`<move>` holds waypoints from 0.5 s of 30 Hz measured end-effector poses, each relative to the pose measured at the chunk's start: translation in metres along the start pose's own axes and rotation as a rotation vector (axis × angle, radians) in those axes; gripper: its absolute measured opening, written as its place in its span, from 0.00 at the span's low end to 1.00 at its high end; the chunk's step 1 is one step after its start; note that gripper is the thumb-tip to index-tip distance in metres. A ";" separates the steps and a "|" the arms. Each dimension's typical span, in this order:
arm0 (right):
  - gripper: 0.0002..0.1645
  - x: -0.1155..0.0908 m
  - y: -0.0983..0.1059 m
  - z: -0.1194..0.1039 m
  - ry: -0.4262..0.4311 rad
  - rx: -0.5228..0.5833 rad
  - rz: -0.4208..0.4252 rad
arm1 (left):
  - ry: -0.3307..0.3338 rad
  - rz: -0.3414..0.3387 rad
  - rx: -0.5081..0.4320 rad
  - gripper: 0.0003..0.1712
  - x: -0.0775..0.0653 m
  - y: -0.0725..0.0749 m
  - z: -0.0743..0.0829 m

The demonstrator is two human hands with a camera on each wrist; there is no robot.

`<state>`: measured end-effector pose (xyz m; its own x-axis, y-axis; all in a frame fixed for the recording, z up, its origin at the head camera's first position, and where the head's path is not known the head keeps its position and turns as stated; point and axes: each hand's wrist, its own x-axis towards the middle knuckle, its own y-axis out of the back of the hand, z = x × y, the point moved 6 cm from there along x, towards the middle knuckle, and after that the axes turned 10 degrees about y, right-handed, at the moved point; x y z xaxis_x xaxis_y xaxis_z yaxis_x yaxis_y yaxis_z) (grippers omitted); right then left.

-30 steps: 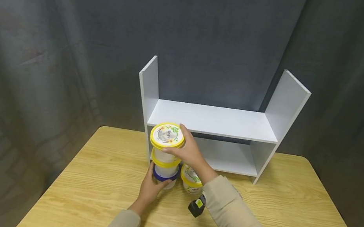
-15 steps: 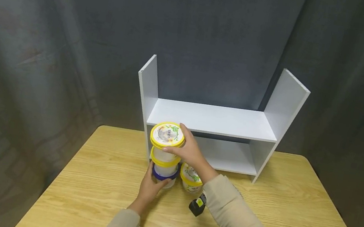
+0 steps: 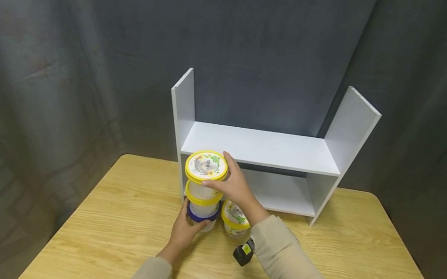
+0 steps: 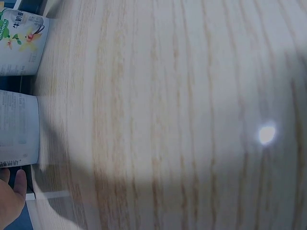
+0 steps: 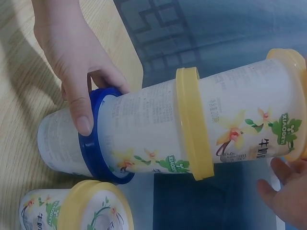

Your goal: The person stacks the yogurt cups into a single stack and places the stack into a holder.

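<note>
Three white lidded tubs with flower prints stand stacked at the shelf's front left. The bottom tub (image 5: 62,143) has a blue lid (image 5: 98,143). Above it are the middle tub (image 5: 144,124), with a yellow lid (image 3: 201,200), and the top tub (image 3: 206,165), also yellow-lidded. My left hand (image 3: 183,231) grips the bottom tub around its blue lid, thumb in front. Higher up, my right hand (image 3: 235,186) holds the top tub by its right side, thumb and fingers spread around it. A fourth yellow-lidded tub (image 3: 236,217) stands on the table just right of the stack.
A white two-tier shelf (image 3: 263,147) with raised side panels stands behind the tubs on the wooden table (image 3: 112,234). Dark curtains (image 3: 271,59) hang behind and on both sides. Black wrist cameras, one of them the right device (image 3: 243,252), sit below my wrists.
</note>
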<state>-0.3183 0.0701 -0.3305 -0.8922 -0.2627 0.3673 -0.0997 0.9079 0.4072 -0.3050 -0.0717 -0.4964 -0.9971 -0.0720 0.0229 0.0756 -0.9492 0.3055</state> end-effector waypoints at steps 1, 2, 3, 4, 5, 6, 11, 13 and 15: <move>0.60 -0.001 0.001 0.001 -0.007 0.001 0.002 | -0.004 -0.005 -0.006 0.52 -0.002 0.001 0.004; 0.60 -0.002 0.002 0.001 -0.012 0.002 0.003 | -0.006 -0.010 -0.015 0.52 -0.005 0.002 0.009; 0.60 -0.003 0.003 0.002 -0.014 0.005 0.003 | -0.009 -0.012 -0.015 0.52 -0.005 0.001 0.010; 0.60 -0.004 0.004 0.003 -0.015 0.007 0.006 | -0.007 -0.013 -0.014 0.52 -0.005 0.001 0.009; 0.60 -0.005 0.005 0.003 -0.017 0.010 0.009 | -0.003 -0.013 -0.015 0.52 -0.005 0.001 0.009; 0.60 -0.006 0.006 0.004 -0.019 0.015 0.013 | 0.008 -0.010 -0.009 0.52 -0.005 0.001 0.008; 0.60 -0.014 0.013 0.010 -0.038 0.013 0.019 | 0.010 0.012 0.012 0.54 0.003 -0.002 -0.006; 0.59 -0.018 0.016 0.014 -0.047 0.004 0.015 | 0.010 0.012 0.008 0.54 0.002 -0.002 -0.006; 0.58 -0.022 0.019 0.018 -0.053 0.004 0.013 | 0.021 0.010 0.006 0.54 0.002 -0.002 -0.007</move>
<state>-0.3083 0.0992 -0.3459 -0.9157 -0.2330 0.3274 -0.0895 0.9125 0.3993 -0.3075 -0.0716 -0.5035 -0.9961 -0.0875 0.0064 0.0852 -0.9465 0.3113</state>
